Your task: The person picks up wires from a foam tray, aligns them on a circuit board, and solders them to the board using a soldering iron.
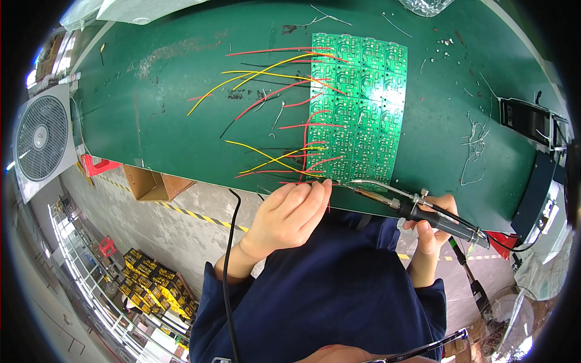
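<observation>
A panel of green circuit boards (357,112) lies on the green tabletop, with red, yellow and black wires (266,97) reaching out leftward from its left side. My left hand (284,218) is closed in a pinch at the panel's near left corner, on a thin wire largely hidden by the fingers. Wrapped round the black handle of a soldering iron (417,213) is my right hand (433,227). The iron points left, its tip close to my left fingertips at the panel's near edge. A thin metal feed tube (387,185) runs along the iron toward the tip.
Solder wire scraps (475,148) lie right of the panel. A black frame-like stand (526,118) and a dark box (532,187) sit at the right edge. A fan (41,136) stands left of the table. A black cable (229,260) hangs near my left arm.
</observation>
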Demonstrator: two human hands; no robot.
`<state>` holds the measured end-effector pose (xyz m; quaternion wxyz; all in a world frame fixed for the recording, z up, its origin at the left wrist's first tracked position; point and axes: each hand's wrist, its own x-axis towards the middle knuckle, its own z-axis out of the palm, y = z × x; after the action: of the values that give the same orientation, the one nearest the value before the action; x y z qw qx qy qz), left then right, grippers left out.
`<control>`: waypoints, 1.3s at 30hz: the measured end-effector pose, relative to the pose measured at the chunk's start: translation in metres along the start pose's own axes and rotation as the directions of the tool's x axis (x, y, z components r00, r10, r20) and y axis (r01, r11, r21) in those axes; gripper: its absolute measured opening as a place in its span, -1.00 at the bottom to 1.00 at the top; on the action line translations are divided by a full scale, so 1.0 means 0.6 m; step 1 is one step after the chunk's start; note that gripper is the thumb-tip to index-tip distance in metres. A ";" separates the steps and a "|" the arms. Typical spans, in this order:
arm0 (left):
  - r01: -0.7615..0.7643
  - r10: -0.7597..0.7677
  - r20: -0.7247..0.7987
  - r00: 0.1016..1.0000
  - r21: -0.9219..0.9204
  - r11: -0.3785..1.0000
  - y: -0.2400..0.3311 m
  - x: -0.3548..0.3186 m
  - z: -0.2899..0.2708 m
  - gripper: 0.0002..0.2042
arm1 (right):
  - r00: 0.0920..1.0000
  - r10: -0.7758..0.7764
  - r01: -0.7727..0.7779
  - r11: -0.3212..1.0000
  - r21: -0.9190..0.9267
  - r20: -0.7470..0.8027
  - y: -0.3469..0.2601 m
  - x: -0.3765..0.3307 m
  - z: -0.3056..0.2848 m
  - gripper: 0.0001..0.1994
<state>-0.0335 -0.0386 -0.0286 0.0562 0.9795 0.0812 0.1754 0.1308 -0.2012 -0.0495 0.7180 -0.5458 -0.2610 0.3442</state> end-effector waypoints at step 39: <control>0.605 -0.598 -0.143 0.788 0.000 0.796 -0.158 0.010 -0.047 -0.91 | 1.000 0.005 -0.005 0.999 0.033 -0.003 -0.007 -0.001 -0.001 -0.84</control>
<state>-0.0509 0.0578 -0.0136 0.0807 0.8895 0.3963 0.2127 0.1319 -0.2025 -0.0454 0.7264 -0.5351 -0.2528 0.3495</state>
